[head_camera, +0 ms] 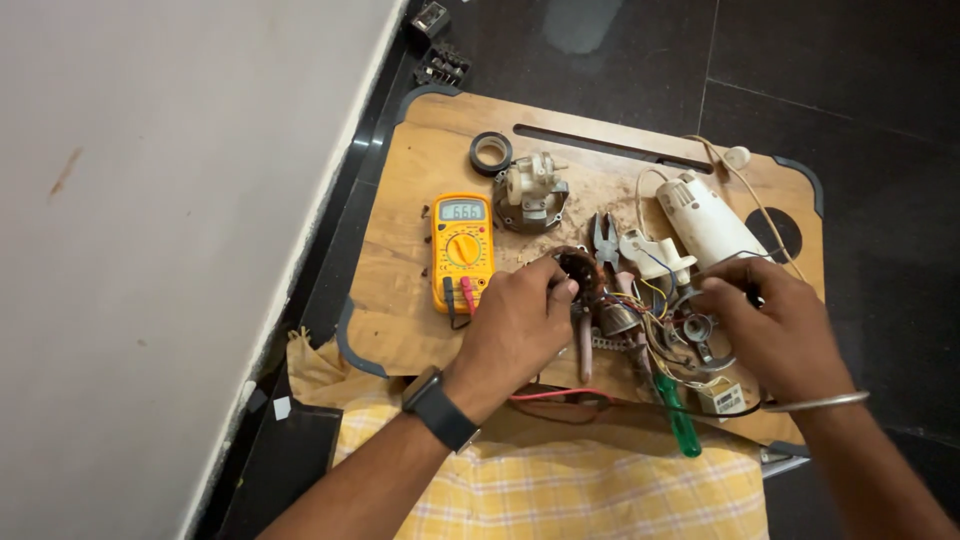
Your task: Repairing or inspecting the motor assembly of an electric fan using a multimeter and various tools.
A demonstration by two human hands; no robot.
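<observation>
My left hand (pixel 515 325) pinches a thin probe against a dark round motor part (pixel 580 268) near the middle of a small wooden lap table (pixel 400 300). My right hand (pixel 775 325) grips another probe tip beside a metal ring-shaped part (pixel 700 335) with a tangle of coloured wires (pixel 650 310). A yellow multimeter (pixel 462 248) with a lit display lies left of my left hand, its red and black leads plugged in. A black watch sits on my left wrist, a metal bangle on my right.
On the table also lie a roll of black tape (pixel 490 152), a grey motor housing (pixel 532 190), pliers (pixel 604 240), a white appliance body (pixel 705 218) with cord, and a green-handled screwdriver (pixel 678 418). A white wall runs along the left; dark floor tiles surround the table.
</observation>
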